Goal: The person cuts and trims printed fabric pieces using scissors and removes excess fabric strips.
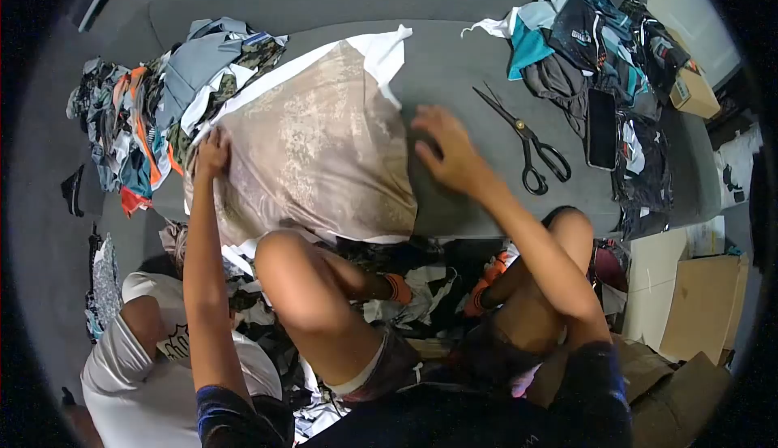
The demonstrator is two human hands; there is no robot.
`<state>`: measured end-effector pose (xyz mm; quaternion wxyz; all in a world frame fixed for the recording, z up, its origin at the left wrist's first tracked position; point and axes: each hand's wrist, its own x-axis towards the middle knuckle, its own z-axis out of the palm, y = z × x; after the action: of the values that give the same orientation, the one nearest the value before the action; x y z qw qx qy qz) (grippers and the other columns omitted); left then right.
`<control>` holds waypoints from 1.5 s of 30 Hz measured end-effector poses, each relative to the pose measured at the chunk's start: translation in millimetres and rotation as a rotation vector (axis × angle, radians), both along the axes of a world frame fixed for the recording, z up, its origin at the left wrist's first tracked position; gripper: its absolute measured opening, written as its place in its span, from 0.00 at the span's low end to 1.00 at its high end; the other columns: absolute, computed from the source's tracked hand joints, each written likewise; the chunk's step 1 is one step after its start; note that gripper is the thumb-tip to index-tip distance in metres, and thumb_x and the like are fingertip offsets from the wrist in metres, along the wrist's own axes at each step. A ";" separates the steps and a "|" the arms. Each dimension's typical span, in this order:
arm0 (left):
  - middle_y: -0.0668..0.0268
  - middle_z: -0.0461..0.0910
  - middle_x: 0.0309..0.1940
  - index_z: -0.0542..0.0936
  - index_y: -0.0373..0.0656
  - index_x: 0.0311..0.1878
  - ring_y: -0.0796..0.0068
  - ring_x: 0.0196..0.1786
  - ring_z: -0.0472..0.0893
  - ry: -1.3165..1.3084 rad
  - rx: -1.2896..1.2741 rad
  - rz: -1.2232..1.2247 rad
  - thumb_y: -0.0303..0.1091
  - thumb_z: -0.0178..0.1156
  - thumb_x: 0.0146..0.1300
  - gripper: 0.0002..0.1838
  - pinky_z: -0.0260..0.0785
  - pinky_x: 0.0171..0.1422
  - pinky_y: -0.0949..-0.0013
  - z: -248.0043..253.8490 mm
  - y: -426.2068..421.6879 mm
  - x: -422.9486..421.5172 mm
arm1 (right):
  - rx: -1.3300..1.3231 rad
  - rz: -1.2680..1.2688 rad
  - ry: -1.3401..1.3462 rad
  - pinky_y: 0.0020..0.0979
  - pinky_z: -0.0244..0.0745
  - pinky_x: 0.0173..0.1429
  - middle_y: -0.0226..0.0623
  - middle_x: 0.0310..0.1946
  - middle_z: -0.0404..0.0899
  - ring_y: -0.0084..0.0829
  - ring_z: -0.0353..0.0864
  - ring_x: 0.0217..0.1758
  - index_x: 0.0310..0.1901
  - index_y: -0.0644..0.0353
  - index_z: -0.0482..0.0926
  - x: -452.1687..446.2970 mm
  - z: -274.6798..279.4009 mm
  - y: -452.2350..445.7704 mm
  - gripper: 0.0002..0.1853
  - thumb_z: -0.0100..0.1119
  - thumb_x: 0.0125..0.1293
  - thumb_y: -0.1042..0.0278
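Note:
A beige patterned piece of fabric with white edges lies spread over the grey sofa seat, its near edge close to my knees. My left hand rests on the fabric's left edge, its fingers partly hidden against the cloth. Just past the right edge, my right hand hovers over the seat with fingers spread and nothing in them. To the right of that hand lie black scissors, their blades slightly parted and pointing up and left.
Heaped garments sit left of the fabric; another clothes pile is at the back right. A black phone lies beside that pile. Cardboard boxes stand at lower right. A person in a white shirt is at lower left.

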<state>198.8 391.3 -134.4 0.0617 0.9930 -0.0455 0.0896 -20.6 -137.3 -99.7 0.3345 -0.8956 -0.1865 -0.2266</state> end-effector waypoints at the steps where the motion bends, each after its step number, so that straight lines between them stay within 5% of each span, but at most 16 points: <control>1: 0.43 0.61 0.66 0.63 0.36 0.67 0.44 0.69 0.59 0.014 -0.002 -0.026 0.56 0.44 0.67 0.36 0.50 0.74 0.58 14.9 -22.0 -16.5 | 0.011 0.001 -0.001 0.47 0.56 0.70 0.46 0.63 0.67 0.50 0.61 0.68 0.53 0.57 0.72 -21.3 -1.4 9.9 0.19 0.58 0.61 0.64; 7: 0.44 0.55 0.69 0.62 0.34 0.67 0.45 0.70 0.58 -0.077 -0.555 -0.245 0.53 0.52 0.66 0.36 0.48 0.74 0.57 36.9 -119.3 -120.5 | -0.145 0.015 0.031 0.55 0.49 0.71 0.44 0.63 0.65 0.52 0.58 0.69 0.54 0.57 0.74 -67.3 -2.4 43.9 0.22 0.54 0.62 0.54; 9: 0.46 0.57 0.69 0.62 0.37 0.68 0.48 0.71 0.59 -0.069 -0.307 -0.128 0.54 0.54 0.64 0.37 0.48 0.74 0.58 -18.1 -62.1 -124.1 | -0.135 0.015 0.058 0.53 0.49 0.71 0.43 0.62 0.66 0.51 0.58 0.69 0.52 0.57 0.75 -63.9 -10.4 40.6 0.21 0.57 0.61 0.54; 13: 0.48 0.63 0.66 0.64 0.39 0.68 0.51 0.70 0.61 -0.212 -0.181 -0.132 0.50 0.58 0.62 0.35 0.51 0.73 0.58 -4.0 0.0 -149.8 | -0.018 0.053 0.055 0.50 0.60 0.63 0.39 0.47 0.75 0.47 0.68 0.59 0.33 0.60 0.79 -74.5 -7.1 41.1 0.10 0.59 0.58 0.61; 17: 0.47 0.68 0.62 0.68 0.38 0.64 0.51 0.65 0.66 -0.108 -0.279 -0.303 0.42 0.66 0.55 0.35 0.57 0.69 0.58 -3.5 44.1 -117.4 | 0.075 0.177 0.221 0.45 0.66 0.55 0.40 0.36 0.76 0.44 0.73 0.49 0.28 0.62 0.78 -81.1 10.5 41.7 0.10 0.59 0.58 0.63; 19: 0.47 0.70 0.59 0.71 0.37 0.61 0.52 0.61 0.70 0.085 -0.157 -0.257 0.40 0.66 0.54 0.31 0.60 0.67 0.60 58.7 -25.4 -135.3 | 0.291 0.194 0.156 0.40 0.70 0.48 0.42 0.31 0.75 0.43 0.76 0.40 0.29 0.64 0.77 -71.1 5.4 38.6 0.09 0.60 0.57 0.66; 21: 0.49 0.74 0.54 0.73 0.38 0.58 0.52 0.58 0.72 -0.123 -0.190 -0.430 0.35 0.64 0.54 0.26 0.64 0.64 0.60 83.7 -101.4 -148.5 | 0.353 0.141 0.125 0.39 0.71 0.44 0.43 0.30 0.75 0.44 0.76 0.37 0.29 0.65 0.77 -60.9 6.6 30.9 0.08 0.60 0.57 0.67; 23: 0.50 0.75 0.52 0.76 0.40 0.55 0.51 0.55 0.74 -0.021 -0.401 -0.759 0.32 0.62 0.54 0.23 0.67 0.60 0.59 109.3 -191.9 -161.5 | 0.391 0.100 0.107 0.38 0.71 0.40 0.44 0.28 0.76 0.45 0.76 0.33 0.28 0.65 0.76 -54.8 7.9 21.8 0.08 0.60 0.57 0.69; 25: 0.55 0.77 0.50 0.78 0.43 0.53 0.55 0.54 0.75 0.058 -0.318 -0.846 0.34 0.58 0.62 0.17 0.64 0.63 0.62 105.8 -259.8 -160.7 | 0.371 0.014 0.013 0.39 0.70 0.39 0.44 0.27 0.76 0.45 0.75 0.31 0.29 0.65 0.77 -53.3 14.1 8.3 0.08 0.61 0.57 0.69; 27: 0.53 0.80 0.43 0.79 0.40 0.45 0.55 0.46 0.78 0.129 -0.401 -0.628 0.38 0.61 0.60 0.14 0.69 0.56 0.62 86.3 -324.6 -159.3 | 0.376 -0.001 0.101 0.37 0.70 0.39 0.45 0.29 0.77 0.45 0.76 0.32 0.29 0.65 0.77 -53.2 21.3 -10.1 0.09 0.62 0.58 0.67; 32: 0.48 0.79 0.35 0.76 0.36 0.32 0.50 0.38 0.79 0.132 -0.259 -0.369 0.40 0.65 0.56 0.15 0.70 0.42 0.57 48.0 -371.2 -172.2 | 0.618 -0.158 0.076 0.19 0.59 0.28 0.23 0.19 0.70 0.12 0.62 0.24 0.31 0.66 0.79 -48.3 21.5 -76.9 0.08 0.61 0.60 0.70; 35: 0.43 0.80 0.33 0.81 0.33 0.25 0.42 0.38 0.80 0.289 -0.164 -0.368 0.31 0.62 0.51 0.09 0.72 0.43 0.53 65.9 -352.8 -158.7 | 0.871 -0.075 0.155 0.17 0.63 0.31 0.25 0.22 0.75 0.12 0.69 0.25 0.31 0.66 0.79 -53.3 29.3 -97.9 0.08 0.60 0.63 0.69; 38: 0.50 0.81 0.26 0.80 0.33 0.28 0.54 0.30 0.81 0.323 -0.177 -0.494 0.32 0.60 0.57 0.10 0.72 0.38 0.60 67.2 -337.7 -148.7 | 0.903 -0.092 0.238 0.18 0.68 0.32 0.27 0.23 0.78 0.14 0.73 0.26 0.31 0.66 0.79 -56.4 39.0 -96.7 0.09 0.59 0.64 0.68; 40: 0.63 0.79 0.23 0.79 0.34 0.31 0.73 0.27 0.76 0.607 -0.769 -0.538 0.33 0.55 0.64 0.12 0.69 0.36 0.72 67.6 -334.0 -157.3 | 0.899 -0.099 0.243 0.19 0.69 0.32 0.28 0.23 0.79 0.15 0.75 0.26 0.31 0.66 0.78 -54.0 37.7 -99.8 0.10 0.60 0.64 0.67; 43: 0.71 0.75 0.25 0.78 0.36 0.32 0.85 0.30 0.70 0.685 -0.971 -0.737 0.32 0.52 0.68 0.12 0.64 0.37 0.79 68.9 -343.2 -179.3 | 0.885 -0.125 0.253 0.19 0.70 0.33 0.29 0.23 0.79 0.16 0.77 0.26 0.31 0.67 0.78 -50.2 35.8 -105.4 0.10 0.60 0.64 0.67; 45: 0.69 0.77 0.30 0.79 0.36 0.35 0.83 0.34 0.72 0.746 -0.993 -0.745 0.30 0.53 0.66 0.09 0.65 0.39 0.78 68.5 -340.4 -182.1 | 0.867 -0.137 0.275 0.19 0.70 0.33 0.29 0.23 0.79 0.16 0.76 0.26 0.32 0.67 0.79 -51.4 33.9 -104.0 0.10 0.60 0.64 0.67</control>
<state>16.7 50.9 -66.0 0.5433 0.7309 -0.3107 -0.2721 -72.0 -241.3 -65.8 0.6842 -0.7049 0.0315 -0.1845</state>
